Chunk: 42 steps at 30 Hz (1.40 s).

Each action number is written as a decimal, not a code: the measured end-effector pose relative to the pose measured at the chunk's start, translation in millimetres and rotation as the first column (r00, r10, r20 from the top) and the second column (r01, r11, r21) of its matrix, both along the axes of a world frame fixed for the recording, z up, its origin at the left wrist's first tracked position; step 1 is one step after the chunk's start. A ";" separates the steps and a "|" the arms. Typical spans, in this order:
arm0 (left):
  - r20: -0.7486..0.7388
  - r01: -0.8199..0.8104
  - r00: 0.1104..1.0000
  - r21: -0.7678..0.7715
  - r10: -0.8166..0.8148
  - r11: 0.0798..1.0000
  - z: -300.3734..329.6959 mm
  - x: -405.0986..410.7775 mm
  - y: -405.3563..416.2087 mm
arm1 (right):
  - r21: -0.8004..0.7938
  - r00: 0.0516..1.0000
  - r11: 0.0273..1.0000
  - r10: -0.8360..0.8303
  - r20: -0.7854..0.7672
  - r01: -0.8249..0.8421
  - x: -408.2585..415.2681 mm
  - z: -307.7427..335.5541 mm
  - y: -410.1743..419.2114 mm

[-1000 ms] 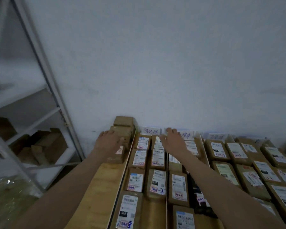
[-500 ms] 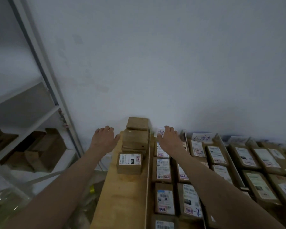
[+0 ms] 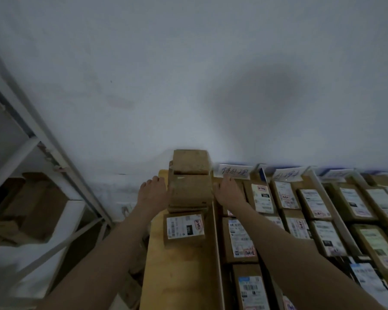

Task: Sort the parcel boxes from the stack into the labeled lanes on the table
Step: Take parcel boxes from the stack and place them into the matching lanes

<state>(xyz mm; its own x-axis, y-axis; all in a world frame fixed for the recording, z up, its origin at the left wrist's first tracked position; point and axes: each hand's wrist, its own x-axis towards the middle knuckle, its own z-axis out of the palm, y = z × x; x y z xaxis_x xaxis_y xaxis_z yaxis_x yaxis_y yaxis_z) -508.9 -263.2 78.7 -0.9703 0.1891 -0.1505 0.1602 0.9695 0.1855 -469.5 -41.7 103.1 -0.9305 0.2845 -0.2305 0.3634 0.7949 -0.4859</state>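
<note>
I see the stack of plain brown cardboard parcel boxes [image 3: 190, 182] against the wall. Left hand [image 3: 152, 193] and right hand [image 3: 229, 193] flank it, fingers straight, gripping nothing. Right of the stack, labeled lanes [image 3: 309, 211] look largely filled; at least 3 boxes remain.

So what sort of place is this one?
Probably a parcel sorting room: labelled boxes lie in divided lanes under handwritten signs, with a stack of boxes alongside and a metal rack holding more cartons.
</note>
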 end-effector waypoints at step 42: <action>-0.099 0.253 0.963 0.661 -0.253 0.707 64.8 90.5 -3.4 | -0.581 0.952 0.755 -0.235 0.194 0.305 97.7 47.5 31.8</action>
<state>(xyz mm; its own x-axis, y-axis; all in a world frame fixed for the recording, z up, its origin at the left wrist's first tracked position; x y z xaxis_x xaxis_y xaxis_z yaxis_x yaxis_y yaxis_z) -418.4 -266.6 143.5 -0.8715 0.4783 0.1086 0.3816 0.5221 0.7627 -371.8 -9.8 150.6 -0.7973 0.2925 -0.5280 0.5932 0.2173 -0.7752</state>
